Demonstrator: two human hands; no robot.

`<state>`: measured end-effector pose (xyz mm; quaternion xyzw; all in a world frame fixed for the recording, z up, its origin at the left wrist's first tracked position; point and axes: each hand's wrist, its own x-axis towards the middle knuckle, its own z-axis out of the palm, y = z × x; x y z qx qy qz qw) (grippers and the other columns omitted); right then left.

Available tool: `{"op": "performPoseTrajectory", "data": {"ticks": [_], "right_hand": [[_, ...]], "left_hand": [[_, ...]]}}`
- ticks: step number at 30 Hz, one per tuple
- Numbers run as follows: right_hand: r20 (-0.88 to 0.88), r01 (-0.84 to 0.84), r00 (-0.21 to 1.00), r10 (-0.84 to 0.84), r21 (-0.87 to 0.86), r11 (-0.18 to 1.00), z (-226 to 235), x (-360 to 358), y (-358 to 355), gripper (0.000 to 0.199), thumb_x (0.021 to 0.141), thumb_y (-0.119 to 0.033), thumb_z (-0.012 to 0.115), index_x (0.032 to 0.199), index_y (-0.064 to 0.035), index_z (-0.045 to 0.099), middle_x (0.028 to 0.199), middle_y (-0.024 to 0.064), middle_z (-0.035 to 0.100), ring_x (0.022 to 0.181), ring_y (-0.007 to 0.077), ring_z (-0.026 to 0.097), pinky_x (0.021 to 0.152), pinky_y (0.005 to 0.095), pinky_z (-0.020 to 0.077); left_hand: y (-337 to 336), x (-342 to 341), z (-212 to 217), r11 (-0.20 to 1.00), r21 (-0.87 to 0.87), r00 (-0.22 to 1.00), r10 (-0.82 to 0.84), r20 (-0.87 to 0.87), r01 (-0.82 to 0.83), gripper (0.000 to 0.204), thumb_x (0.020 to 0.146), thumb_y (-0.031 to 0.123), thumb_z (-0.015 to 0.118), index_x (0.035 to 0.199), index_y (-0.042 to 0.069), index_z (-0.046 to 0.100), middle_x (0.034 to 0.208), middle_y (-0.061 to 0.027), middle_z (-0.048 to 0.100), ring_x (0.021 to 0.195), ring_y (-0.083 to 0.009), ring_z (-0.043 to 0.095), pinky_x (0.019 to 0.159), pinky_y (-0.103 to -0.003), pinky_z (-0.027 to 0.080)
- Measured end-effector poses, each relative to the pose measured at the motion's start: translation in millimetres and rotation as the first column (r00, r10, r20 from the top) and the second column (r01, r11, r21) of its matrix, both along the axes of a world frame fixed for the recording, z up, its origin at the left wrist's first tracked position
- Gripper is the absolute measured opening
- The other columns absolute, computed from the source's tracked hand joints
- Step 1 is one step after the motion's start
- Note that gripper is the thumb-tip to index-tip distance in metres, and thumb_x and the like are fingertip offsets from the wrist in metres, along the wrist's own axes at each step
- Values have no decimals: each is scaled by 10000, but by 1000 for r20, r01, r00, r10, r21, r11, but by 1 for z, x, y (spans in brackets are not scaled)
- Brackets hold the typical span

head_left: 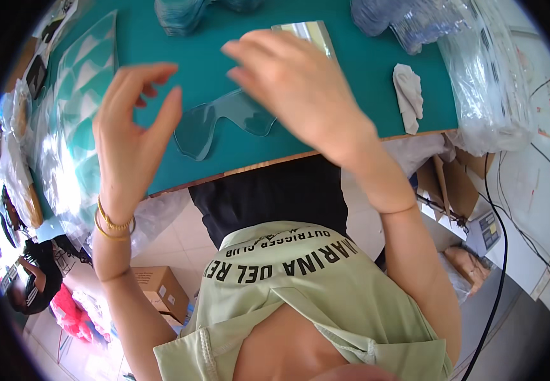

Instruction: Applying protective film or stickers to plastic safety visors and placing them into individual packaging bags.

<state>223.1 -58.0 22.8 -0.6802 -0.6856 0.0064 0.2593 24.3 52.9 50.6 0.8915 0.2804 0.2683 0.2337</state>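
Clear goggle lens (224,106) is lying on the teal tabletop (364,92). Left hand (125,120) is just left of it, half-curled, empty; right hand (297,79) blocks its upper right edge, fingers loosely parted, nothing visible between them. Guessing between grips; picking it up needs a gentle edge pinch.

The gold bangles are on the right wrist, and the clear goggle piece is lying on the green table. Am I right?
Wrong wrist: the head view shows the gold bangles on the left wrist. The clear goggle piece does lie on the green table.
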Motion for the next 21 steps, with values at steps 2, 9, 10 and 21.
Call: {"op": "performPoseTrajectory", "data": {"ticks": [2,9,10,21], "right_hand": [[194,69,978,-79,59,996,-27,29,-15,345,907,-185,680,1241,-98,673,1291,65,658,1226,271,589,1025,405,470],[173,242,952,-251,74,968,-11,93,-84,206,973,-138,622,1140,-99,737,1229,79,684,1163,256,603,1011,366,455],[146,366,918,-368,45,930,-10,99,-95,216,982,-151,614,1155,-91,728,1228,86,678,1171,263,595,1010,369,452],[-234,153,961,-145,19,988,-7,-5,-51,188,873,-4,713,1054,-44,746,1037,82,700,883,187,682,759,280,545]], "left_hand": [[-9,-20,-17,982,-188,997,21,-80,-36,314,819,47,727,1131,43,693,1032,-52,636,888,-174,583,796,-304,463],[-41,-59,-41,974,-207,949,23,-316,-92,786,661,187,876,1371,72,560,1335,-104,473,1209,-339,425,1015,-419,430],[-41,-61,-39,969,-209,937,54,-345,-132,786,661,187,876,1371,72,560,1335,-104,473,1209,-339,425,1015,-419,430],[-38,-61,-65,985,-134,981,83,-175,-107,682,660,237,888,1277,99,633,1247,-81,517,1128,-323,462,942,-412,461]]}}
